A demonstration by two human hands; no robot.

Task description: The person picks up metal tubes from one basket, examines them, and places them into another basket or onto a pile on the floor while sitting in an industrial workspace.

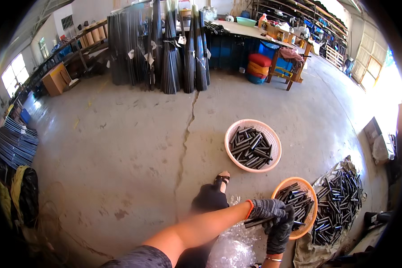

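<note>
left hand (270, 209) and right hand (279, 231) clasp tubes (257, 222) jutting leftward, away from the basket (315, 211); right hand is nearer it.

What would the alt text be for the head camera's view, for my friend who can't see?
A person's gloved left hand and right hand come together around short dark rods by an orange basket of similar pieces. A pink basket of them stands on the concrete floor ahead, and a heap lies on a sheet to the right.
</note>
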